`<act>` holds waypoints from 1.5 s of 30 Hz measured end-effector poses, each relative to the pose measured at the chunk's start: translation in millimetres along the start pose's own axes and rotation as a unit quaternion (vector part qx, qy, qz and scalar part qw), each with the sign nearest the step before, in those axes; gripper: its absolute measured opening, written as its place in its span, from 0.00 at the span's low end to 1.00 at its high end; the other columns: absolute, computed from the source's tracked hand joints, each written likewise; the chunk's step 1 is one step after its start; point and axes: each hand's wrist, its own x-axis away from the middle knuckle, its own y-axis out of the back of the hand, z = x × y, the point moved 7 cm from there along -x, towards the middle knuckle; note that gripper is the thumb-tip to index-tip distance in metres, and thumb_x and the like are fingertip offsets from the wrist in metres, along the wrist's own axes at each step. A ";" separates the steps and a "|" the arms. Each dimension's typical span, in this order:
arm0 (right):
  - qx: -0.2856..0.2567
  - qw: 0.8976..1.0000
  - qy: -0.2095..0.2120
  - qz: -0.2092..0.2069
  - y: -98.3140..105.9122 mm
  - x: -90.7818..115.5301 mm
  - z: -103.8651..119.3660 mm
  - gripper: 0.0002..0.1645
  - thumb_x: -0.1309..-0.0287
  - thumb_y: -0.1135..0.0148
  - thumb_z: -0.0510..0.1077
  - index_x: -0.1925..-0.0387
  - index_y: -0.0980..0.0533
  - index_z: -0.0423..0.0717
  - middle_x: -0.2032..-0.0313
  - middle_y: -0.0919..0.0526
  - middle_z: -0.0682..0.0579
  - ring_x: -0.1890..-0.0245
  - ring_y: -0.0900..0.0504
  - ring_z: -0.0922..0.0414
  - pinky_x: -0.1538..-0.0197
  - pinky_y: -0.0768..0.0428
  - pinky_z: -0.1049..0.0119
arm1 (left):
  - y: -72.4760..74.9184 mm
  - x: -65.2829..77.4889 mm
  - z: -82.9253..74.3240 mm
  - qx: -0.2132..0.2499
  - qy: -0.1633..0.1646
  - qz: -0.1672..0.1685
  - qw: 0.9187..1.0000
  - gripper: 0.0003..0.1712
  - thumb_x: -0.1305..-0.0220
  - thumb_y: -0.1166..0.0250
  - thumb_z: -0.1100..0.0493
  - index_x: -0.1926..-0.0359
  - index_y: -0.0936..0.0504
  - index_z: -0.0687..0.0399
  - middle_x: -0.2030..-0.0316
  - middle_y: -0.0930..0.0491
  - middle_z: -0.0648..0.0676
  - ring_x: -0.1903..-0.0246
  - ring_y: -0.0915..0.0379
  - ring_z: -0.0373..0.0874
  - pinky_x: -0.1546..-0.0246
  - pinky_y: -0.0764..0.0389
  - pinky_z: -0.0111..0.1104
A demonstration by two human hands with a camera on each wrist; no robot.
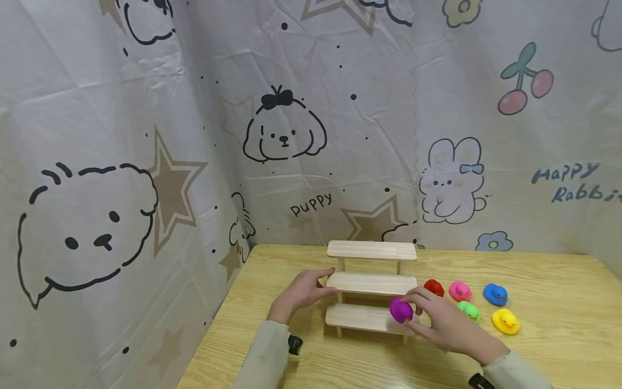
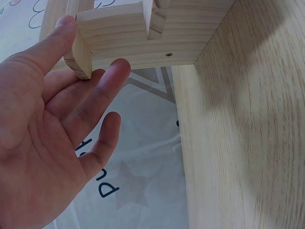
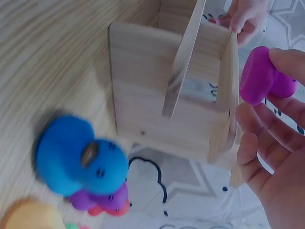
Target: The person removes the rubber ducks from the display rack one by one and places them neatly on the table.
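Note:
A three-tier wooden stand (image 1: 371,283) is set on the table, its steps facing me. My left hand (image 1: 305,289) holds the left end of its middle board; in the left wrist view, thumb and fingers lie on either side of the board's end (image 2: 78,59). In my right hand (image 1: 444,321) a purple rubber duck (image 1: 401,310) is pinched between thumb and fingers, in front of the bottom board's right end. The right wrist view has the purple duck (image 3: 257,76) beside the stand's boards; whether it touches wood I cannot tell.
Right of the stand are more rubber ducks: red (image 1: 434,288), pink (image 1: 460,291), blue (image 1: 495,294), green (image 1: 469,312) and yellow (image 1: 506,322). The right forearm passes close to the green one. A printed cloth (image 1: 369,178) hangs behind the wood-grain table (image 1: 559,356) and along its left side.

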 end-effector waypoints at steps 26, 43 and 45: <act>0.058 0.994 -0.092 -0.028 54.7 61.8 -64.2 0.26 0.61 0.24 0.36 0.57 0.23 0.50 0.59 0.24 0.59 0.71 0.31 0.68 0.75 0.30 0.73 | -1.1 -0.2 0.7 0.012 0.002 -0.001 1.000 0.33 0.38 0.38 0.44 0.34 0.31 0.46 0.46 0.23 0.54 0.67 0.24 0.35 0.67 0.24 0.31; 0.107 0.983 -0.146 -0.015 74.1 105.4 -104.8 0.23 0.65 0.22 0.37 0.64 0.24 0.51 0.66 0.26 0.63 0.74 0.33 0.71 0.77 0.30 0.72 | -2.1 0.2 2.6 0.013 0.004 -0.001 1.000 0.34 0.38 0.38 0.42 0.33 0.32 0.44 0.48 0.22 0.53 0.66 0.24 0.35 0.66 0.24 0.31; 0.109 0.982 -0.153 -0.010 74.1 110.3 -108.5 0.22 0.65 0.22 0.38 0.65 0.23 0.50 0.66 0.26 0.63 0.74 0.34 0.71 0.77 0.30 0.72 | -1.5 0.4 2.2 0.013 0.006 -0.002 1.000 0.34 0.38 0.38 0.42 0.33 0.32 0.44 0.47 0.23 0.53 0.66 0.24 0.35 0.66 0.24 0.30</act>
